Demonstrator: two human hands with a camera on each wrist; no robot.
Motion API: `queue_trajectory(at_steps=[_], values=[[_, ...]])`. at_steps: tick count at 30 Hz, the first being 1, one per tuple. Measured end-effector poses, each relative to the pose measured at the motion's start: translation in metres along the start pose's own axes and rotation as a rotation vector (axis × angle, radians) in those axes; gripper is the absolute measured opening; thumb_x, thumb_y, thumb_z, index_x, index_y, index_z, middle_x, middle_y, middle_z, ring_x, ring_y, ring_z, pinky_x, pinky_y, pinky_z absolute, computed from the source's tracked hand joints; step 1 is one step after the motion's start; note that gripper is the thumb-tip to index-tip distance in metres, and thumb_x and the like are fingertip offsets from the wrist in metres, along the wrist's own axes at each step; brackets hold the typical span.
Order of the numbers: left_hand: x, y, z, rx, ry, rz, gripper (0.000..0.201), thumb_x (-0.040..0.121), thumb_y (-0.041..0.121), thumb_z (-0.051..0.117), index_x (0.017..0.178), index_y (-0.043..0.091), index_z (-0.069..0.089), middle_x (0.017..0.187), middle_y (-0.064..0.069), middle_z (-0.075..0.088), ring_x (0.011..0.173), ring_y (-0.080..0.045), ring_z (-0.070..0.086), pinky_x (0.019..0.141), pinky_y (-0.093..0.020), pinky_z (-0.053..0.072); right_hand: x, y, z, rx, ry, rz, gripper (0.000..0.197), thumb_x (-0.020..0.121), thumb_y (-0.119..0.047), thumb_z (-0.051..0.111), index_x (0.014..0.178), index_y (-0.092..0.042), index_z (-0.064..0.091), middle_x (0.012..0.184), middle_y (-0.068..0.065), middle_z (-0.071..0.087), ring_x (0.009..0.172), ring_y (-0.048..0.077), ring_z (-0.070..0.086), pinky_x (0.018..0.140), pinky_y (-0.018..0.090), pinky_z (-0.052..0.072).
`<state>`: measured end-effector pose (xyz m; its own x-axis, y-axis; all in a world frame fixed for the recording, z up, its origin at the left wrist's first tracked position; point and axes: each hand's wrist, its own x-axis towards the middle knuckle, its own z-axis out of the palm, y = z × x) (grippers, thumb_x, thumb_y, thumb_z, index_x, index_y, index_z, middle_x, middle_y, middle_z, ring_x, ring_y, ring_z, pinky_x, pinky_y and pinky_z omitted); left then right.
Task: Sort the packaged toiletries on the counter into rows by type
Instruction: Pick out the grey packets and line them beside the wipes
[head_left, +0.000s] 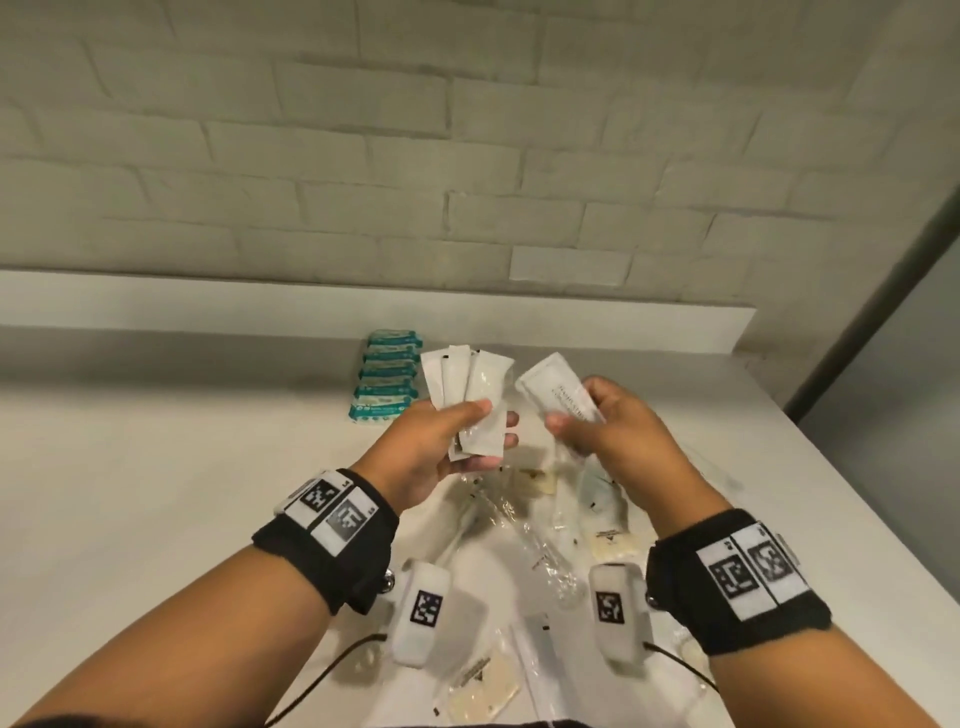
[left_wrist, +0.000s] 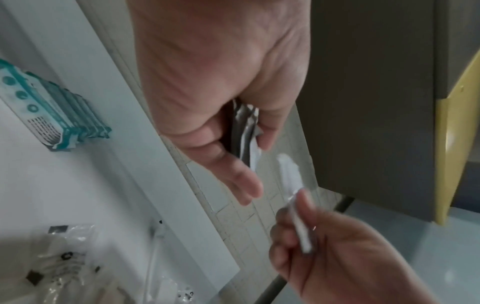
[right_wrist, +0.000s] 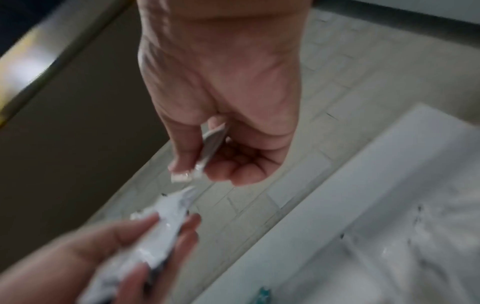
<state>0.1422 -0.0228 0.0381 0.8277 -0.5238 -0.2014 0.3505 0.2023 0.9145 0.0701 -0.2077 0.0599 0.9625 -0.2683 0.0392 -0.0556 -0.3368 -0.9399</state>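
Note:
My left hand (head_left: 467, 431) grips a fan of several white sachets (head_left: 467, 384) above the counter, thumb on top; in the left wrist view the sachets (left_wrist: 244, 131) show edge-on between its thumb and fingers. My right hand (head_left: 587, 421) pinches one white printed sachet (head_left: 556, 389) just right of the fan; the right wrist view shows this sachet (right_wrist: 211, 144) held between thumb and curled fingers. A row of teal-and-white packets (head_left: 387, 376) lies on the white counter (head_left: 156, 467) behind my left hand, and is in the left wrist view as teal packets (left_wrist: 49, 111).
Loose clear-wrapped toiletries (head_left: 550, 530) lie scattered on the counter below and between my wrists, including cream soap packets (head_left: 483, 680). A raised ledge (head_left: 363, 304) and a white brick wall (head_left: 415, 130) back the counter. The counter's right edge (head_left: 841, 499) slants toward me.

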Motion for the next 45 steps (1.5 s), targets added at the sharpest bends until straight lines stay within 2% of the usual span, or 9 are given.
queue_trajectory(at_steps=[5,10,15,20,24,29,32,38,45], values=[[0.005,-0.004,0.004,0.105,-0.106,0.002,0.030,0.087,0.015,0.065,0.117,0.007,0.064,0.109,-0.014,0.072,0.092,-0.025,0.071,0.063,-0.029,0.060,0.008,-0.011,0.009,0.452,-0.075,0.020,0.035,0.075,-0.001,0.070,0.110,-0.002,0.064,0.102,0.018,0.070,0.087,0.031,0.066,0.079,0.039,0.054],[0.011,-0.003,0.003,-0.008,-0.023,-0.104,0.043,0.091,0.044,0.053,0.111,0.008,0.064,0.104,-0.016,0.073,0.087,-0.028,0.072,0.056,-0.024,0.059,0.017,-0.012,0.010,0.161,0.123,-0.307,0.023,0.071,0.005,0.076,0.075,-0.016,0.070,0.077,0.005,0.058,0.075,0.019,0.055,0.068,0.032,0.047],[0.019,0.004,-0.010,-0.054,0.089,-0.042,0.014,0.082,0.012,0.071,0.096,0.009,0.070,0.095,-0.007,0.076,0.085,-0.017,0.071,0.067,-0.026,0.058,0.011,0.021,0.012,-0.633,-0.015,-0.742,0.018,0.068,-0.018,0.075,0.083,-0.027,0.079,0.081,-0.013,0.069,0.087,0.013,0.054,0.078,0.036,0.037],[0.025,0.001,-0.011,-0.016,0.147,0.116,0.007,0.088,0.005,0.063,0.089,0.009,0.068,0.079,-0.001,0.076,0.071,-0.013,0.072,0.054,-0.021,0.054,-0.004,0.036,0.017,-0.376,-0.016,-0.237,0.015,0.085,-0.034,0.067,0.085,-0.018,0.067,0.077,0.004,0.066,0.070,0.013,0.055,0.064,0.027,0.039],[0.029,-0.005,-0.009,0.044,0.132,0.131,0.007,0.087,0.006,0.064,0.092,0.009,0.068,0.087,-0.005,0.074,0.076,-0.017,0.071,0.056,-0.023,0.053,-0.006,0.025,0.012,0.063,0.001,-0.033,0.009,0.093,-0.027,0.058,0.099,-0.020,0.060,0.093,-0.006,0.071,0.080,0.002,0.066,0.066,0.017,0.048],[0.026,-0.009,0.008,-0.010,-0.001,0.092,0.016,0.087,0.012,0.065,0.103,0.007,0.068,0.098,-0.010,0.075,0.089,-0.023,0.072,0.075,-0.034,0.058,0.010,0.015,0.026,0.469,0.080,0.060,0.021,0.087,0.002,0.063,0.102,-0.008,0.054,0.104,0.013,0.070,0.094,0.028,0.069,0.079,0.039,0.058],[0.019,-0.016,0.009,0.064,-0.090,0.071,0.015,0.085,0.006,0.066,0.100,0.009,0.067,0.088,-0.004,0.075,0.078,-0.017,0.071,0.068,-0.028,0.057,0.017,0.018,0.030,0.604,0.242,0.090,0.024,0.086,0.003,0.064,0.105,-0.008,0.054,0.113,0.020,0.067,0.104,0.038,0.066,0.091,0.050,0.053],[0.019,-0.008,-0.015,0.386,0.031,0.033,0.023,0.078,0.006,0.075,0.098,0.007,0.066,0.085,-0.008,0.073,0.066,-0.017,0.068,0.053,-0.024,0.053,0.010,0.024,0.012,-0.051,0.150,0.016,0.016,0.092,-0.021,0.061,0.107,-0.017,0.065,0.112,0.002,0.064,0.099,0.022,0.064,0.091,0.047,0.052],[0.019,0.005,-0.013,0.499,-0.123,0.031,0.021,0.080,0.007,0.072,0.100,0.007,0.070,0.082,-0.008,0.072,0.068,-0.017,0.067,0.051,-0.024,0.052,0.010,-0.009,0.015,-0.485,-0.353,-0.060,0.021,0.086,-0.020,0.069,0.100,-0.022,0.054,0.097,-0.002,0.064,0.084,0.015,0.064,0.078,0.044,0.055]])
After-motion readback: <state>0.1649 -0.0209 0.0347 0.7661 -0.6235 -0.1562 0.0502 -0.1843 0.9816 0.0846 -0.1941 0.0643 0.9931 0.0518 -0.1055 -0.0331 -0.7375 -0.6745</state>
